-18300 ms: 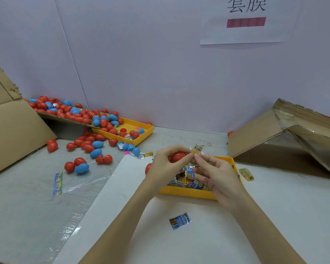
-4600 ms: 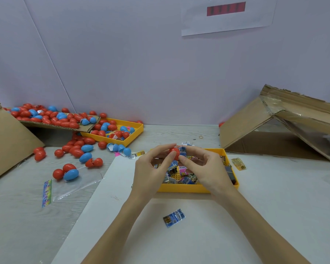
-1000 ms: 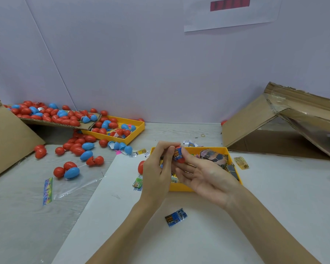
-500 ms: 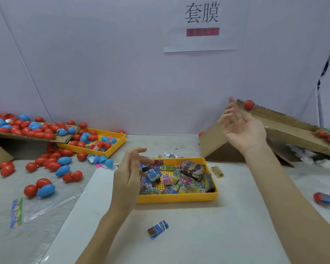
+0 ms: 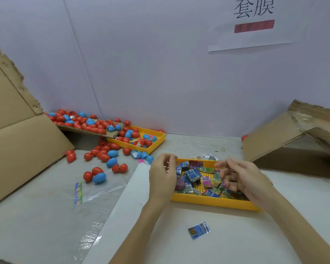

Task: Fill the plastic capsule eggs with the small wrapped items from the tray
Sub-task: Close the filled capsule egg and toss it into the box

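Since half a second ago, the right hand (image 5: 244,180) has been brought down from up by the cardboard ramp (image 5: 286,138) to just over the near tray (image 5: 213,201), and the left hand (image 5: 162,174) has been kept at the tray's left end. No egg is held now.

Only the head view is given. Both hands are seen empty, fingers loosely curled and relaxed, set apart on either side of the wrapped items (image 5: 196,178) heaped in the tray. They are probably placed so for a fresh item to be picked up, with the left free to fetch an egg. One stray packet (image 5: 199,229) is left on the white sheet, near the tray's front wall.

Unfilled eggs (image 5: 103,155), red and blue, are scattered well to the left on the table, on a cardboard flap and in a far tray (image 5: 156,143). By this, much of the task is judged to remain.
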### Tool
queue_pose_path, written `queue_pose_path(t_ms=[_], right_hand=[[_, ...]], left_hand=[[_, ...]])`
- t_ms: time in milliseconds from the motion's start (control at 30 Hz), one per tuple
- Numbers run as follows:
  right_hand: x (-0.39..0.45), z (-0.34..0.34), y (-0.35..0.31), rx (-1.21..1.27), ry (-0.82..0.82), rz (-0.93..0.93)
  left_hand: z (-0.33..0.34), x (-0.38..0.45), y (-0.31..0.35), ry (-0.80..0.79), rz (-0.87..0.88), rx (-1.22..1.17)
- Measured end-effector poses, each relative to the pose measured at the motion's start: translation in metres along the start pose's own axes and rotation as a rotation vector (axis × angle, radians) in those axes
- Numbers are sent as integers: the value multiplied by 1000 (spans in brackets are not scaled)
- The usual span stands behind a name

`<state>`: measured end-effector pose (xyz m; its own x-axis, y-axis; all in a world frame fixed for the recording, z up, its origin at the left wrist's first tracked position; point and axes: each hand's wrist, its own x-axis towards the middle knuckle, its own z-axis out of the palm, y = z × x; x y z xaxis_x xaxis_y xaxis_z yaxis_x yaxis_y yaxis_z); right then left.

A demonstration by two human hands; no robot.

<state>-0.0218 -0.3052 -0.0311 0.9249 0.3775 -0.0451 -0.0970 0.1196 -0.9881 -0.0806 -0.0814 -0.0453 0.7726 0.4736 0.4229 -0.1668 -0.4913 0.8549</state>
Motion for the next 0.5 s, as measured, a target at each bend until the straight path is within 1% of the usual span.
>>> queue_pose_path(t_ms=[100, 167, 200, 267, 333, 433, 500], right_hand=[[-5, 3, 1, -58, 8, -48], [-4, 5, 2, -97, 12, -71], [-4, 7, 3, -126, 10, -76], [-2, 10, 5, -188, 4, -92], [-1, 12, 6, -259, 2, -110], [-1, 11, 8, -328, -6, -129], [-1, 10, 9, -347, -12, -135]], left_hand=[[-3, 15, -11, 91, -116, 3], [-10, 34, -19, 145, -180, 50], [-16, 47, -24, 163, -199, 135], [-30, 77, -35, 170, -203, 469], [-50, 103, -45, 140, -224, 776], [-79, 123, -67, 23, -311, 1057], [-91, 127, -80, -57, -347, 1182]])
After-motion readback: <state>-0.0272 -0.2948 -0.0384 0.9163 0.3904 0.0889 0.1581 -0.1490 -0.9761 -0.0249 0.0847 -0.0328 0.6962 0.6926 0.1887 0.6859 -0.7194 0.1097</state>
